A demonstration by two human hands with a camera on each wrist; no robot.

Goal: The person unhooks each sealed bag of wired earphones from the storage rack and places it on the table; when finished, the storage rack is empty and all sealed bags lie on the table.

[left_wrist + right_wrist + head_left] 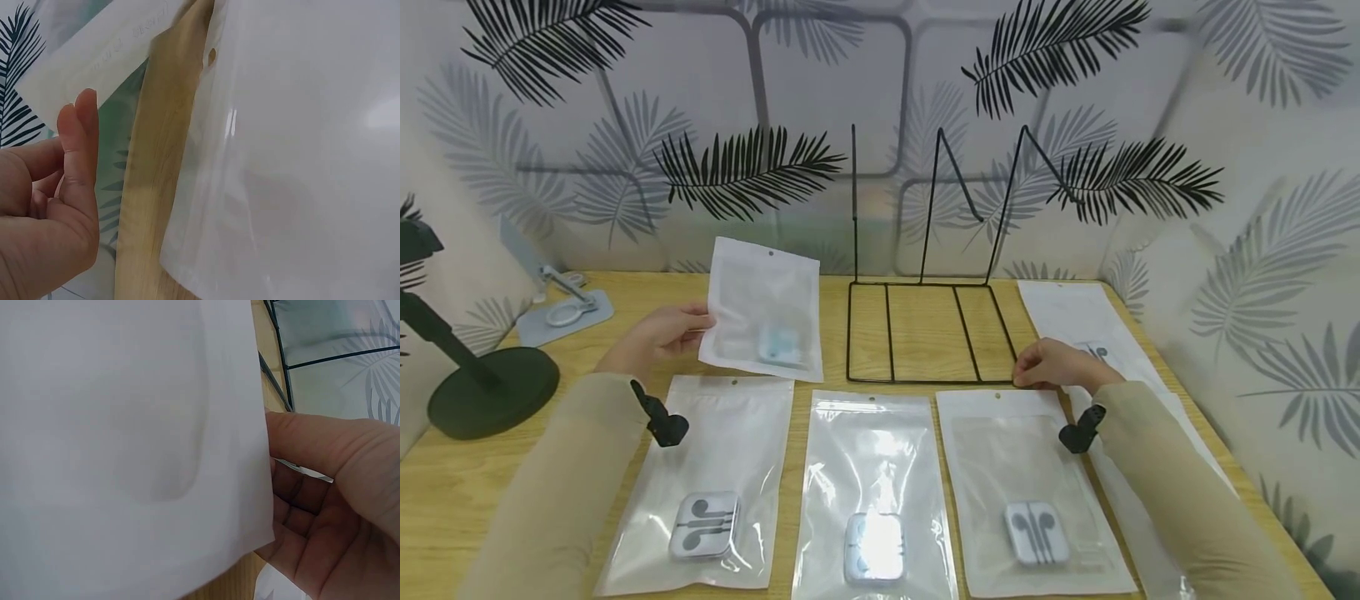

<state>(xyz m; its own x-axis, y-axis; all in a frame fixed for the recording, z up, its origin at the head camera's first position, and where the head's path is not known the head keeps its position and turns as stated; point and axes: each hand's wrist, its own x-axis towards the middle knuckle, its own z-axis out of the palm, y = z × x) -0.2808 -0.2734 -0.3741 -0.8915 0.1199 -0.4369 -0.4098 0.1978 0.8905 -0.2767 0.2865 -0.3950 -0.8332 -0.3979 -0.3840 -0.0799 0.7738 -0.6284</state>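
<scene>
My left hand (666, 333) pinches the left edge of a small white pouch (745, 292), raised behind the front pouches; a pale-blue item (780, 344) shows blurred through its window. Beside my left fingers, the left wrist view shows this white pouch (87, 62). A black wire rack (891, 333) stands at the back, its frame flat on the table and its prongs upright. At the rack's near right corner, my right hand (1063, 364) pinches the wire. In the right wrist view, a white pouch (125, 425) partly hides the fingers of the right hand (337, 487).
Three pouches lie across the front: left (737, 433), middle (880, 450) and right (1007, 450), each with a boxed item; earphones show in the outer two. More white pouches (1052, 304) lie along the right edge. A dark lamp (493, 392) and grey folding stand (568, 312) are left.
</scene>
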